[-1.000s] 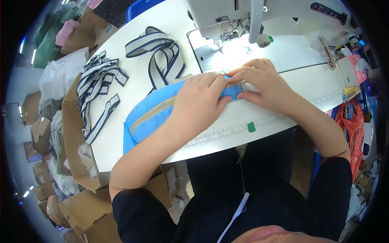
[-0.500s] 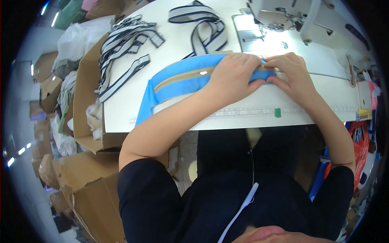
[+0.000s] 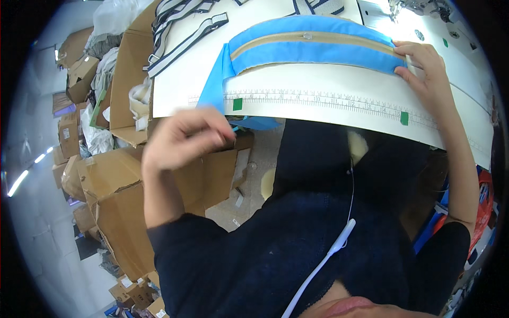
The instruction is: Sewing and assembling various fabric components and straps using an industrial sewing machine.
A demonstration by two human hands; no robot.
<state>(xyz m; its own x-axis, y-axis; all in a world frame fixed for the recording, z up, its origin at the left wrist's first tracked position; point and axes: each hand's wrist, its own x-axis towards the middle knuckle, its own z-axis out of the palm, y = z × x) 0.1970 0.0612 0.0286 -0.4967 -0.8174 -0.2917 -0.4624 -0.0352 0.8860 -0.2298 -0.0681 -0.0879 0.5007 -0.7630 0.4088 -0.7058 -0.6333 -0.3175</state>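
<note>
A long, curved piece of blue fabric [image 3: 318, 52] lies on the white table, with a tan zipper [image 3: 350, 40] along its length and a pale zipper pull near the middle. My right hand [image 3: 426, 71] pinches its right end between thumb and fingers. At its left end, a loose blue fabric tail [image 3: 216, 79] runs down to the table's front edge. My left hand [image 3: 185, 139] is at that edge, blurred, its fingers curled in by the tail's lower end. A small teal bit shows at its fingertips; what it holds is unclear.
Striped webbing straps [image 3: 188, 45] lie at the far left, others at the back. A sewing machine's plate [image 3: 395, 18] is at the far right. A ruler strip [image 3: 318, 99] runs along the table front. Open cardboard boxes [image 3: 119, 212] stand at the left.
My left hand has let go of the blue fabric and moved left and toward me, to the table's front edge. The right hand still grips the right end. The view has shifted.
</note>
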